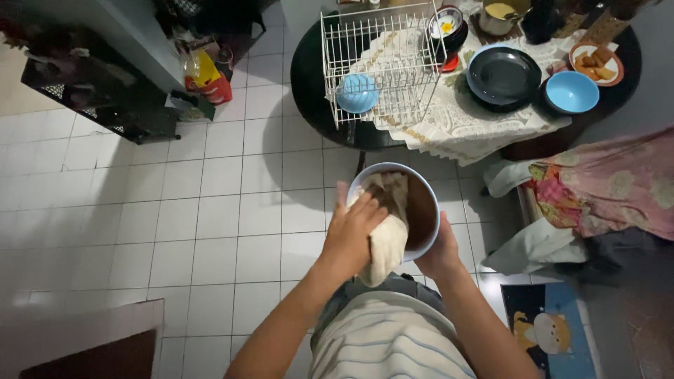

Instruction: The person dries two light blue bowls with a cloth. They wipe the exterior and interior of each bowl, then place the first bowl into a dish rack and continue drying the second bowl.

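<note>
A round bowl [425,210], pale blue at the rim and brown inside, is held up in front of my body. My right hand [441,250] cups it from below at its right side. My left hand [356,230] presses a cream cloth [388,238] against the bowl's inside, and the cloth's loose end hangs down over the near rim.
A round dark table [309,77] beyond holds a white wire dish rack [379,60] with a blue bowl [357,93], a dark plate [503,75], another blue bowl [572,92] and a lace cloth [463,123]. Pink bedding [611,182] lies right, white floor tiles [210,217] left.
</note>
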